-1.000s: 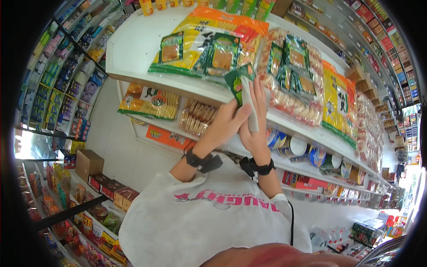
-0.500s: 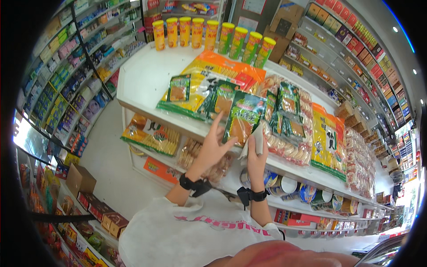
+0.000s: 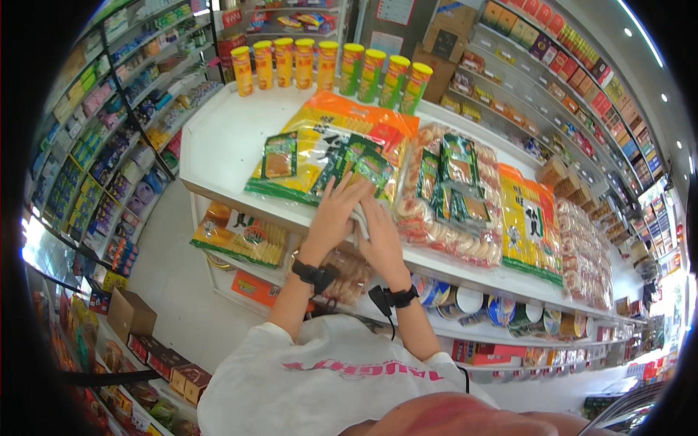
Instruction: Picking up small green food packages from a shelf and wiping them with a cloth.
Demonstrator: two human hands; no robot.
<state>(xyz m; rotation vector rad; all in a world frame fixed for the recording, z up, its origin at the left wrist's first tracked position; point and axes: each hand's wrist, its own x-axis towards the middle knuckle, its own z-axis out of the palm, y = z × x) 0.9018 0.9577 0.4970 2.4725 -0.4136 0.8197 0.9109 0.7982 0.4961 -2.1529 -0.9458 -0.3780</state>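
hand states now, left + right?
Left hand: open, fingers spread flat on the green-and-yellow snack bag.
Right hand: fingers on the bag's lower edge at the shelf front; grip cannot be told.

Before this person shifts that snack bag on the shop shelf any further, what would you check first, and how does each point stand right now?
1. Both hands on the bag: ok. Left hand and right hand press on the green-and-yellow bag.
2. Firm grip on the bag: cannot tell; the fingers lie flat over its near edge.
3. Bag resting on the shelf: ok, it lies flat on the white top.
4. Free room to the left: ok, bare shelf shows there.
5. Room to the right: not ok, the clear cracker bag lies close against it.
6. Canisters behind: ok, upright and apart from the bag.
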